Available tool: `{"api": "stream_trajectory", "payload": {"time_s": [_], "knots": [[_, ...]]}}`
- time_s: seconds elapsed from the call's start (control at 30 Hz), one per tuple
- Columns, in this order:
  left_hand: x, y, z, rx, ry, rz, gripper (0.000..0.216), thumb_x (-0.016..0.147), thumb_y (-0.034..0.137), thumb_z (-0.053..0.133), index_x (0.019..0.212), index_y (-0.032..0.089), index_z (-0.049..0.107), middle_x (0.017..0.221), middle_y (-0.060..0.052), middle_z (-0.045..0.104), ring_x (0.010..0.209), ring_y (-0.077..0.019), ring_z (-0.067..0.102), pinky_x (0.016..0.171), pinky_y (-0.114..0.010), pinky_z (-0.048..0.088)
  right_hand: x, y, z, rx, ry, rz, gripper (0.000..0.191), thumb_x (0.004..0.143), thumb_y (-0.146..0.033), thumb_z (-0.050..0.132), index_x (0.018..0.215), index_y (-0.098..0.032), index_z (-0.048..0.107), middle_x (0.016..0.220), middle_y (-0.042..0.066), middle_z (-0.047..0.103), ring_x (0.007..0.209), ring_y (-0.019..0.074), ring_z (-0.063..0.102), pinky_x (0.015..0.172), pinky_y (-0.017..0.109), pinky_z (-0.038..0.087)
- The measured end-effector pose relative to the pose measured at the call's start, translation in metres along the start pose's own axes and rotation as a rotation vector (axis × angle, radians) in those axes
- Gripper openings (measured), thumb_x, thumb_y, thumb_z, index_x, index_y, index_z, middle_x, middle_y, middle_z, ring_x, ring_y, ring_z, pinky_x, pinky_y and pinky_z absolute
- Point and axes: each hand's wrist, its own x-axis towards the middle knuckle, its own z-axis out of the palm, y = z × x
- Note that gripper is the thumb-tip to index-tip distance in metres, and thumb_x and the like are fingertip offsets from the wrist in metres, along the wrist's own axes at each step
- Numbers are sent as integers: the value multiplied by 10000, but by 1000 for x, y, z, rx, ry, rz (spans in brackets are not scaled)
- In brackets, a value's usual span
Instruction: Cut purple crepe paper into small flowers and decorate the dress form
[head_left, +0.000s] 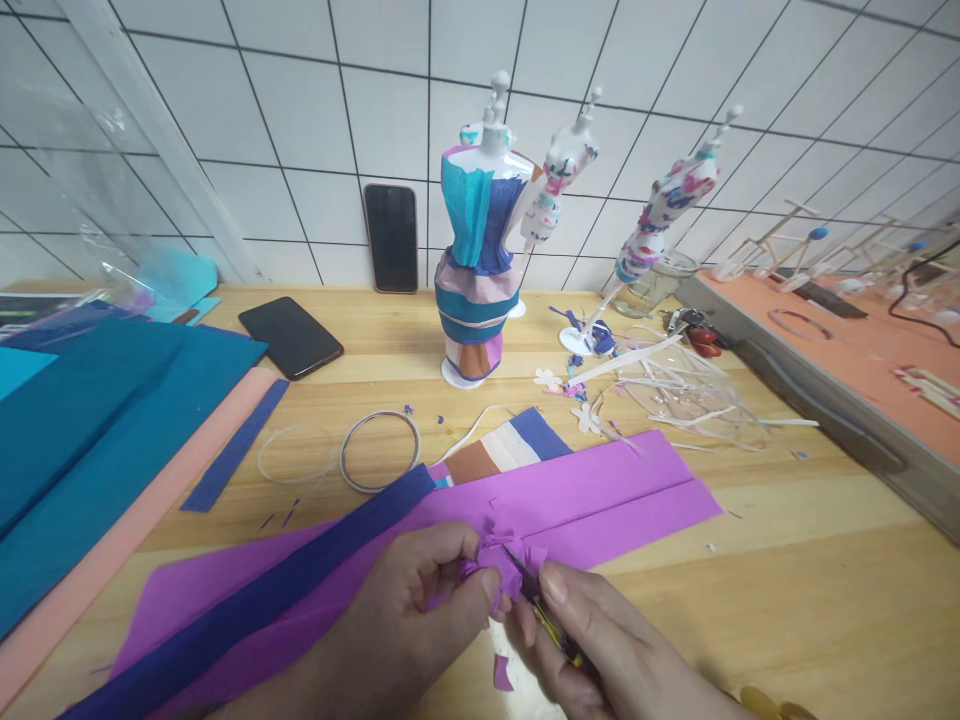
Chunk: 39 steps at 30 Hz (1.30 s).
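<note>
My left hand point(420, 610) pinches a small crumpled piece of purple crepe paper point(501, 565) between thumb and fingers. In my right hand point(600, 640) is what looks like a pair of small scissors point(551, 620), dark at the blade with yellow lower down. Their pointed tip touches the purple piece, and their handles are mostly hidden by my fingers. A purple scrap point(503, 673) shows just below my hands. Beneath them lies a long purple crepe paper sheet point(622, 500), with a dark blue folded strip point(300, 565) across its left part.
A dress form in coloured paper point(480, 250) stands at the back, with slimmer painted forms point(667, 210) to its right. Two phones point(292, 337), a metal ring point(380, 452), teal paper sheets point(127, 400) and tangled clear strips point(675, 385) lie around. An orange-topped tray point(840, 340) borders the right.
</note>
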Motion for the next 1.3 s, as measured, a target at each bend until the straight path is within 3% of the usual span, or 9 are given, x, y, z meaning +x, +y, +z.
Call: {"api": "stream_trajectory", "payload": {"time_s": [0.3,0.47,0.6,0.87,1.1,1.3], "knots": [[1,4,0,-10,-31,91,175,806,251,501,660,168,549,671,-5,553,683,-160,512,675,-300,404,0,-1,0,-9,-12,-29,490,871,-661,388,772,-203,531,554,-79,361,430,75,215,417,239,132],[2,2,0,26,-28,125,198,816,248,494,647,168,559,676,-16,570,689,-165,524,696,-308,412,1,-4,1,-80,1,-44,517,859,-677,386,716,-199,524,553,-67,397,433,80,282,421,233,182],[2,-1,0,68,6,124,197,793,267,511,629,169,558,640,-22,565,685,-181,524,675,-318,411,2,-2,1,-27,-23,-18,525,826,-706,417,758,-205,558,485,-85,358,416,82,251,432,239,183],[2,2,-1,11,-28,64,167,796,275,511,678,166,557,682,-5,540,695,-165,501,680,-303,392,0,-1,0,-44,-2,-22,547,798,-733,424,752,-206,564,523,-60,441,427,82,240,437,227,249],[0,4,-2,-16,-50,30,172,790,281,516,668,162,537,646,23,470,645,-135,421,632,-272,346,2,3,0,-113,26,-90,559,808,-727,405,705,-217,611,451,-76,323,380,98,211,375,237,282],[3,1,-4,-32,-42,0,163,788,279,524,677,161,543,638,28,444,638,-133,406,615,-267,330,2,8,-4,-188,57,-88,475,817,-671,461,755,-244,660,459,-43,386,406,145,352,436,272,406]]}}
